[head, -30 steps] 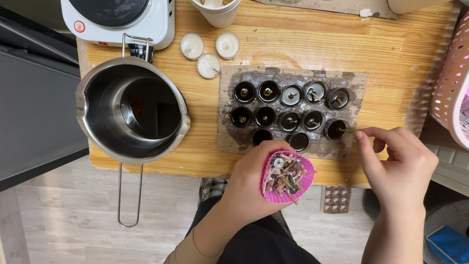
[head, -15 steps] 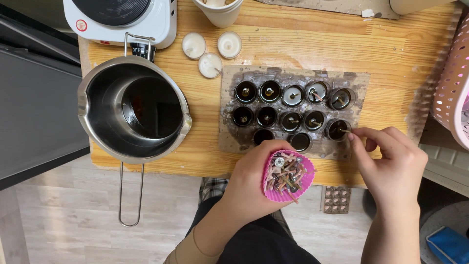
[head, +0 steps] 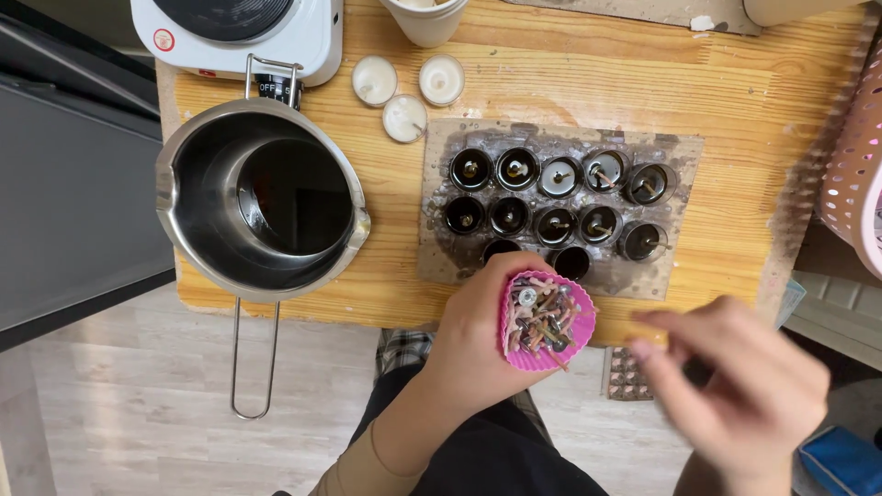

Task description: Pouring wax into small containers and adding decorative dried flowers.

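Nearest, at about five o'clock, the right hand (head: 744, 377) is blurred, fingers drawn narrow toward a pinch; whether anything sits between the fingertips I cannot tell. Just at its nine o'clock side, the left hand (head: 482, 335) wraps around a pink silicone cup (head: 548, 321), holding it upright at the near edge of the worktop (head: 735, 92). The cup is packed with small wicks on metal tabs (head: 542, 317), a loose bundle. The cup looks soft and light, likely to fold if squeezed, so a grip round its ribbed wall suits it; the wicks look thin and light, best pinched singly near the top.

Beyond the cup, toward twelve o'clock, a stained mat (head: 675, 276) carries rows of small dark round tins (head: 556, 225), several with wicks standing inside. They probably slide easily.

At nine to ten o'clock stands a steel pouring pot (head: 262, 197), its wire handle hanging over the edge. Farther, at eleven o'clock, three white tealights (head: 404, 118) lie near a white hotplate (head: 239, 32) and a beige cup (head: 427, 16). A pink basket (head: 859, 174) sits at two o'clock.
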